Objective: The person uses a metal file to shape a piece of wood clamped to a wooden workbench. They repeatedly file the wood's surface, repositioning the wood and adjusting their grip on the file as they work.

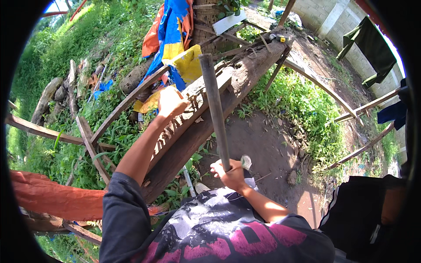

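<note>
Pole (215, 109), one, slants upward from the right grip (232, 175), closed around its lower end; beside one log (193, 140), the left grip (172, 103) curls, its hold unclear.

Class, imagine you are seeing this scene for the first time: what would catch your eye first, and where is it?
First, probably, the long dark pole at mid-picture, gripped near its lower end by the person's right hand. Beyond it, a thick brown log slants from lower left to upper right. The brightest colours are in the blue, yellow and orange sheeting at the top, left of centre.
</note>
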`<move>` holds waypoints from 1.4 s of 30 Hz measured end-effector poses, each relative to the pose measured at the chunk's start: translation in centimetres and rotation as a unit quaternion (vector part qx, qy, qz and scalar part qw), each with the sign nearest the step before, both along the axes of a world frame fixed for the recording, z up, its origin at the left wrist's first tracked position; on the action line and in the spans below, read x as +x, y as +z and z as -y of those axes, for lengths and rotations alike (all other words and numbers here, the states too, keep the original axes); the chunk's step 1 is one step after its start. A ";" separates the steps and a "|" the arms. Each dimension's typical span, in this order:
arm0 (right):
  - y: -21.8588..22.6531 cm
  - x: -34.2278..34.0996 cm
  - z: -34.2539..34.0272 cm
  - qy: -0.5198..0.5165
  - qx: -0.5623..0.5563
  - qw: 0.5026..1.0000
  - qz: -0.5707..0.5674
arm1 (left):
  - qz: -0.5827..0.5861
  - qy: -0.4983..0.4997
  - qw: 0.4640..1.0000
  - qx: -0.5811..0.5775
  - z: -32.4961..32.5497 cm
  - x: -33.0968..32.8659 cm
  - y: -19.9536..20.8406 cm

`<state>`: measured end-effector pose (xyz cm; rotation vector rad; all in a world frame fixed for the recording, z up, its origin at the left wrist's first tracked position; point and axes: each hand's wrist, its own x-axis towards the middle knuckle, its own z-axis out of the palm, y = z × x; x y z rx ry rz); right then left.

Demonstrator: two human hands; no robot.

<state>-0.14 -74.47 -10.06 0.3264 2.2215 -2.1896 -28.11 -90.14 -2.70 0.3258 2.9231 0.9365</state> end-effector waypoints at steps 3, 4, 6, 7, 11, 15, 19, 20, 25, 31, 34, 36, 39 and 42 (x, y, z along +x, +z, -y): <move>-3.2 -0.1 -7.8 -0.057 0.135 0.988 -0.052 | -0.023 -0.002 1.000 -0.008 0.6 -2.0 1.0; -3.4 -0.4 -10.0 -0.079 0.143 0.986 -0.026 | -0.018 -0.016 1.000 -0.001 -0.3 -2.2 3.0; -4.0 -2.1 -13.2 -0.143 0.153 0.977 -0.042 | 0.019 0.004 1.000 0.024 -2.9 -4.2 4.5; -3.5 -3.1 -15.2 -0.136 0.216 0.967 -0.024 | -0.002 0.041 0.999 0.004 -5.7 -4.6 5.5; -3.4 -7.4 -22.3 -0.133 0.268 0.954 -0.017 | 0.070 0.040 0.996 0.036 -17.8 -12.7 2.9; -1.2 -9.5 -30.5 -0.187 0.179 0.966 0.002 | 0.207 0.125 0.946 0.218 -29.5 -20.1 -3.2; -1.7 -8.5 -39.7 -0.237 0.258 0.934 0.067 | 0.249 0.157 0.932 0.212 -38.7 -22.8 -4.4; -2.0 -8.1 -41.8 -0.247 0.271 0.927 0.082 | 0.244 0.165 0.936 0.192 -40.3 -23.3 -4.8; -3.2 -6.2 -49.1 -0.293 0.317 0.893 0.128 | 0.076 0.158 0.982 -0.071 -43.7 -22.9 -7.1; -4.3 -3.8 -50.7 -0.333 0.307 0.875 0.170 | 0.002 0.066 0.991 -0.112 -44.8 -23.7 -5.9; -5.5 -2.7 -50.1 -0.334 0.267 0.891 0.154 | -0.026 0.033 0.997 -0.068 -47.2 -26.5 -5.3; -5.4 -2.9 -50.5 -0.326 0.253 0.897 0.155 | 0.000 0.027 0.998 -0.051 -50.1 -28.0 -4.6; -3.4 -2.8 -50.7 -0.300 0.261 0.900 0.180 | 0.025 -0.005 0.997 -0.069 -52.9 -31.3 -6.6; -2.9 -1.5 -51.3 -0.275 0.337 0.882 0.181 | 0.025 0.072 0.994 -0.079 -55.3 -32.9 -8.9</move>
